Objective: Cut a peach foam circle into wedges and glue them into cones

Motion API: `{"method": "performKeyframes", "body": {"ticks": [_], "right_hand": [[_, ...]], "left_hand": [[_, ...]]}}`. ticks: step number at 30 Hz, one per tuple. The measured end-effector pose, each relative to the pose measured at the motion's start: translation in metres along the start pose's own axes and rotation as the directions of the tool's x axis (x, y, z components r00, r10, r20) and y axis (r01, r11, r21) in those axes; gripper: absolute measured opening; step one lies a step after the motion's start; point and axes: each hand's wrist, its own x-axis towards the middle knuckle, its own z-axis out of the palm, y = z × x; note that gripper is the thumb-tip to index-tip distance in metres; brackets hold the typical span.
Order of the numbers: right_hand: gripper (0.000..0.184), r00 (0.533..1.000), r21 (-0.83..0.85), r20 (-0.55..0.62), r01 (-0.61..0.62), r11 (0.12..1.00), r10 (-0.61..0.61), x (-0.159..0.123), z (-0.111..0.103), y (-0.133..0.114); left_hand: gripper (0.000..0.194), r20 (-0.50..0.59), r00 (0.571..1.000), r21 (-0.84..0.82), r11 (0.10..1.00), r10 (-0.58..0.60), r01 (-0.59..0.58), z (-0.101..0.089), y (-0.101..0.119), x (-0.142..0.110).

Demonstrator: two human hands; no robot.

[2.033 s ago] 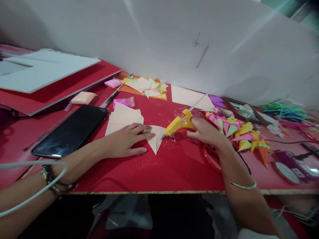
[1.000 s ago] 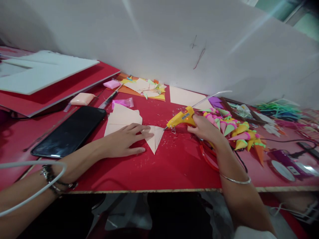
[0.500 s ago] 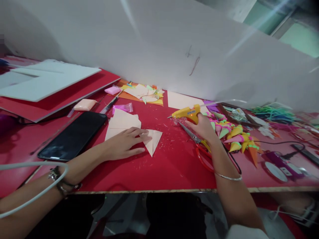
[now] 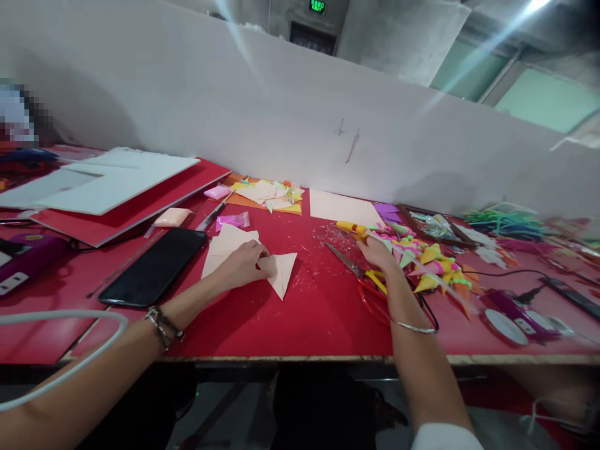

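Observation:
My left hand has its fingers curled and pinches the left edge of a triangular cream paper piece, which lies on the red table. Behind and partly under that hand are more cream paper pieces. My right hand is closed round a yellow hot glue gun, whose nozzle end is at the left; its handle is mostly hidden. A clear glue stick trails from the gun over my right forearm. Scissors with red and yellow handles lie half open beside the right wrist.
A black phone lies left of the papers. White boards are stacked at the back left. Small colourful paper cones are heaped at the right, near a purple power strip. Cream paper scraps lie at the back.
My left fingers, flat and spread before, now curl at the edge of the paper triangle. The glue gun has turned, its glue stick swinging from the back toward the lower right. The view has tilted up.

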Motion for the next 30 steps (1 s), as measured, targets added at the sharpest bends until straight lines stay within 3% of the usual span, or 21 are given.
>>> {"method": "performKeyframes", "body": {"ticks": [5,13,18,21,24,28,30], "right_hand": [[0.035,0.994,0.023,-0.028,-0.103,0.994,0.104,0.004,0.0,0.001],[0.029,0.992,-0.007,-0.027,-0.127,0.992,0.127,0.003,0.0,0.002],[0.03,0.991,-0.049,-0.02,-0.13,0.99,0.13,0.003,-0.003,-0.002],[0.035,0.989,-0.081,-0.026,-0.148,0.986,0.146,0.0,-0.006,-0.005],[0.043,0.981,-0.131,-0.063,-0.192,0.972,0.185,-0.007,-0.014,-0.009],[0.034,0.966,-0.189,-0.169,-0.225,0.956,0.194,-0.02,-0.03,-0.022],[0.03,0.981,-0.08,-0.174,-0.101,0.992,0.085,-0.022,-0.033,-0.034]], "left_hand": [[0.027,0.002,0.999,-0.078,0.996,-0.05,0.05,-0.002,0.006,0.006],[0.027,-0.036,0.996,-0.305,0.95,-0.087,0.072,0.001,0.006,0.005],[0.025,-0.14,0.986,-0.266,0.963,-0.091,0.051,-0.029,0.014,0.011],[0.032,-0.167,0.981,-0.366,0.93,-0.096,0.029,-0.048,0.02,0.017],[0.034,-0.182,0.978,-0.469,0.883,-0.101,0.004,-0.051,0.022,0.026],[0.033,-0.071,0.994,-0.655,0.755,-0.082,0.016,-0.034,0.022,0.037],[0.032,0.011,0.997,-0.724,0.688,-0.079,0.062,-0.024,0.021,0.039]]}}
